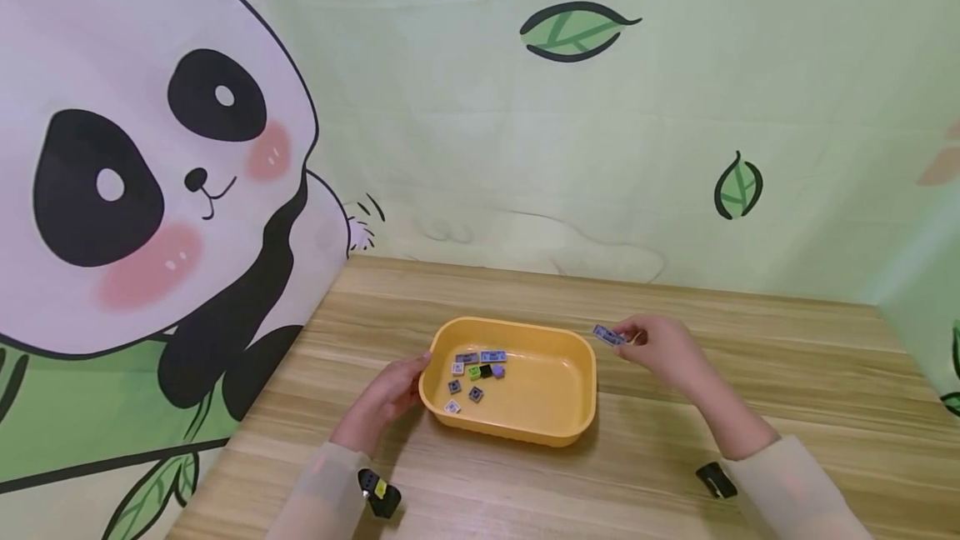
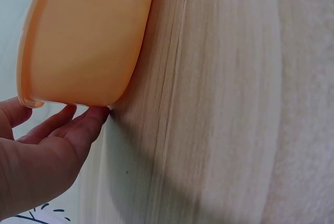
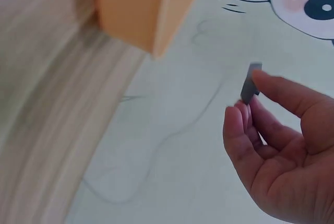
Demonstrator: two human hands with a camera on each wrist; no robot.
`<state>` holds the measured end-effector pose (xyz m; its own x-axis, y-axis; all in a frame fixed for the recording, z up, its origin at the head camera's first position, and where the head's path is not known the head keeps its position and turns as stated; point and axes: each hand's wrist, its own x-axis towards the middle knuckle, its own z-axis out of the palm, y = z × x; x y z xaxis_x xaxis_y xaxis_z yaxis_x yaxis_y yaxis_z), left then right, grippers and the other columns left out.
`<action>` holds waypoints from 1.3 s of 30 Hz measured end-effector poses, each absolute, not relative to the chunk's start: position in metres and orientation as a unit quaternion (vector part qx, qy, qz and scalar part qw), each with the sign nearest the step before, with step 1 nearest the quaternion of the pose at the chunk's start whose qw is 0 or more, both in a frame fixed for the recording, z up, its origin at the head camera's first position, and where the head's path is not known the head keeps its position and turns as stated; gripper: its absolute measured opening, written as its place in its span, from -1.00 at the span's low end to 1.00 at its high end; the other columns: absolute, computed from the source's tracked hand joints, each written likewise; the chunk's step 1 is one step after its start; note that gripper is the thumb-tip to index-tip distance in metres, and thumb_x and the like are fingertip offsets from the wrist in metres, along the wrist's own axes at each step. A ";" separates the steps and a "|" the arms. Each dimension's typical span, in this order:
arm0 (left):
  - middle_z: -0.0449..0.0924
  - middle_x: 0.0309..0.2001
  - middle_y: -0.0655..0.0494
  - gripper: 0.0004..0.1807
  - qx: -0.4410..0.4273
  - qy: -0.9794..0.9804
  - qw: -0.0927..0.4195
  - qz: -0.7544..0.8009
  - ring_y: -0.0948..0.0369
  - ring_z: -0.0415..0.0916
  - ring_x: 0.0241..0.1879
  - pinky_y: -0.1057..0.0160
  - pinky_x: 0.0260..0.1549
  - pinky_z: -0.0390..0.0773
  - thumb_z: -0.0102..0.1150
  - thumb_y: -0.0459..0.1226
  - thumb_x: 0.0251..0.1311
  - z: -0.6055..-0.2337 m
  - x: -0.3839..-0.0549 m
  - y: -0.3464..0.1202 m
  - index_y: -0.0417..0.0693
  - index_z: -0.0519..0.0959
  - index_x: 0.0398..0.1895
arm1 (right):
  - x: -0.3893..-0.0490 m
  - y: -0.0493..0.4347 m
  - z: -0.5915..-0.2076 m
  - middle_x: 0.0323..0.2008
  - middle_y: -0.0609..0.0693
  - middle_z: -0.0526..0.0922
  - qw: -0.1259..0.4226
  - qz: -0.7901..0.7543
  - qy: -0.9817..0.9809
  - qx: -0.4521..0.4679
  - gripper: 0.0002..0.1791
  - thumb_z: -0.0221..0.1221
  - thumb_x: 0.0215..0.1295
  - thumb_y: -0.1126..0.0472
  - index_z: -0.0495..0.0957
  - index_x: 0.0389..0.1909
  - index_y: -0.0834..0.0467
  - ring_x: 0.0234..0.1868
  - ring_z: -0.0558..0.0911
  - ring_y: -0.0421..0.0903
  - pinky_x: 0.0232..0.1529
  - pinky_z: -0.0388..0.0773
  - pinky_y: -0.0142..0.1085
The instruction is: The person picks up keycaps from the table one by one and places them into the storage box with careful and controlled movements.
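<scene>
My left hand (image 1: 390,390) holds the left end of a yellow plastic tray (image 1: 551,437), thumb at the rim and fingertips against the outer wall, as the left wrist view shows. Off the tray's right end, my right hand (image 1: 663,348) pinches a small grey-blue rectangular tile (image 1: 608,335) between thumb and fingers. That tile (image 3: 251,82) is seen edge-on in the right wrist view, and its printed face shows in the head view. Inside the tray, toward its left side, lie several small pieces, among them a blue bar (image 1: 492,356), a green one (image 1: 474,372) and a black one (image 1: 486,371).
The tray stands on a wood-grain table (image 1: 660,465). Behind it hangs a pale green backdrop (image 1: 465,148) with leaves and a large panda (image 1: 225,190) at left. Small black devices sit by each wrist, one on the left (image 1: 381,494) and one on the right (image 1: 716,480).
</scene>
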<state>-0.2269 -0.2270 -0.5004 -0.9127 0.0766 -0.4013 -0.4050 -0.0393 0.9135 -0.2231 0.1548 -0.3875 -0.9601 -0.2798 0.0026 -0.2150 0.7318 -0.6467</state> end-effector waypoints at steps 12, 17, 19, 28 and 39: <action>0.73 -0.13 0.13 -0.44 -0.121 0.673 0.173 0.709 0.36 0.59 -0.22 0.41 -0.21 0.61 -0.17 -0.16 0.62 -0.499 -0.226 -0.228 -0.50 0.32 0.40 | -0.240 0.125 -0.361 -0.21 0.16 0.71 0.083 -0.329 0.924 -0.175 -0.67 0.29 0.32 0.25 0.67 0.03 0.32 -0.21 0.58 -0.04 -0.26 0.54 -0.31; 0.73 -0.18 0.14 -0.44 -0.122 0.676 0.173 0.706 0.36 0.59 -0.25 0.41 -0.23 0.61 -0.16 -0.16 0.62 -0.499 -0.226 -0.228 -0.51 0.32 0.38 | -0.250 0.115 -0.355 -0.18 0.14 0.72 0.107 -0.316 0.918 -0.213 -0.66 0.31 0.33 0.21 0.67 0.05 0.30 -0.19 0.59 -0.06 -0.18 0.57 -0.28; 0.72 -0.23 0.18 -0.44 -0.121 0.675 0.174 0.707 0.36 0.59 -0.26 0.41 -0.25 0.62 -0.16 -0.16 0.62 -0.499 -0.227 -0.229 -0.51 0.32 0.38 | -0.254 0.111 -0.353 -0.18 0.14 0.73 0.120 -0.312 0.912 -0.240 -0.67 0.32 0.33 0.21 0.66 0.04 0.31 -0.19 0.60 -0.07 -0.14 0.58 -0.26; 0.70 -0.26 0.19 -0.45 -0.122 0.675 0.175 0.707 0.36 0.59 -0.27 0.41 -0.25 0.61 -0.17 -0.16 0.63 -0.500 -0.226 -0.229 -0.50 0.33 0.37 | -0.270 0.080 -0.345 -0.19 0.11 0.73 0.156 -0.308 0.892 -0.291 -0.71 0.32 0.32 0.25 0.66 0.01 0.30 -0.19 0.59 -0.10 -0.08 0.59 -0.28; 0.72 -0.17 0.10 -0.44 -0.122 0.681 0.173 0.701 0.34 0.59 -0.24 0.40 -0.23 0.62 -0.15 -0.15 0.62 -0.501 -0.227 -0.228 -0.49 0.33 0.38 | -0.293 0.046 -0.348 -0.22 0.06 0.75 0.185 -0.271 0.887 -0.324 -0.75 0.35 0.28 0.28 0.69 -0.03 0.23 -0.22 0.60 -0.13 -0.10 0.59 -0.35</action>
